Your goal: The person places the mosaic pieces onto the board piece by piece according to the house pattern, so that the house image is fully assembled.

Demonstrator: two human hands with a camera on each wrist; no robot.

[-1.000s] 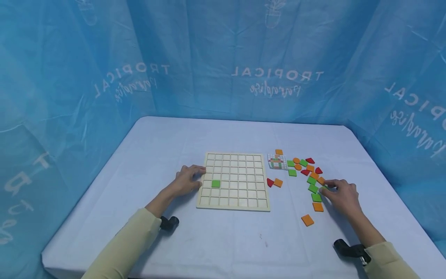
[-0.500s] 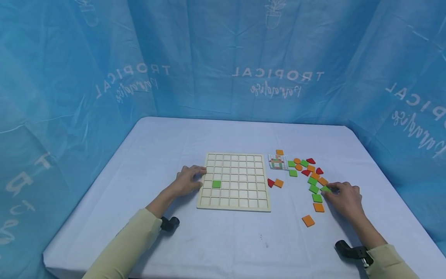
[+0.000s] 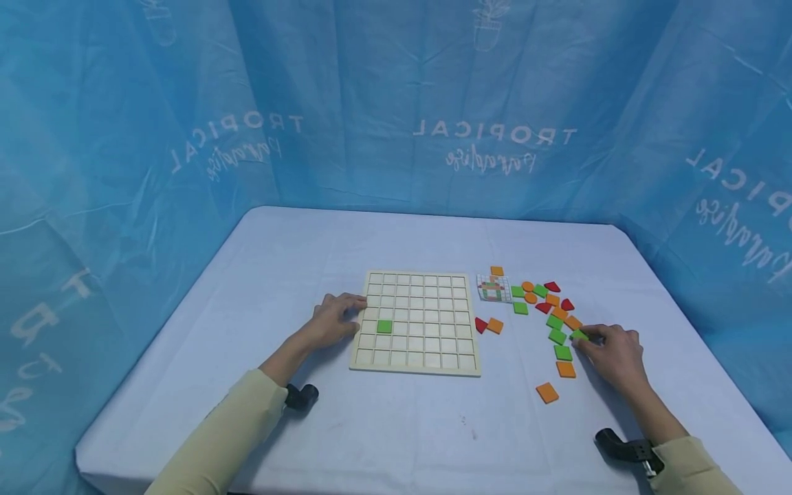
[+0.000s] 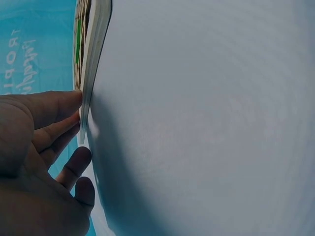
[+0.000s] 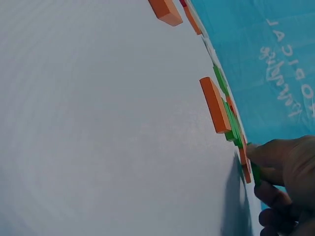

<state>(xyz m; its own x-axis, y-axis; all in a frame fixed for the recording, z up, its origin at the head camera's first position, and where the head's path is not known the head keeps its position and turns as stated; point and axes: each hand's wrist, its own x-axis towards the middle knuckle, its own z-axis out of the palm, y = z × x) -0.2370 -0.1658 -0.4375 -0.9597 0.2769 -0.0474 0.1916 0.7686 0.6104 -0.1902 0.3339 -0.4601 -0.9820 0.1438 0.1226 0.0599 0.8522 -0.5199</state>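
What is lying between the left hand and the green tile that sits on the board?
Only the board's left rim and one bare cell separate the left hand from that green tile, as the head view shows.

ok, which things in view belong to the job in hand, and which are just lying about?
Likely the job:
grid board, left hand touching its edge
green square tile set in it
held green tile, pinched by right hand
pattern card
loose green tiles, orange tiles, red tiles

Likely just setting or gear:
white tablecloth
blue printed curtain
black wrist mounts
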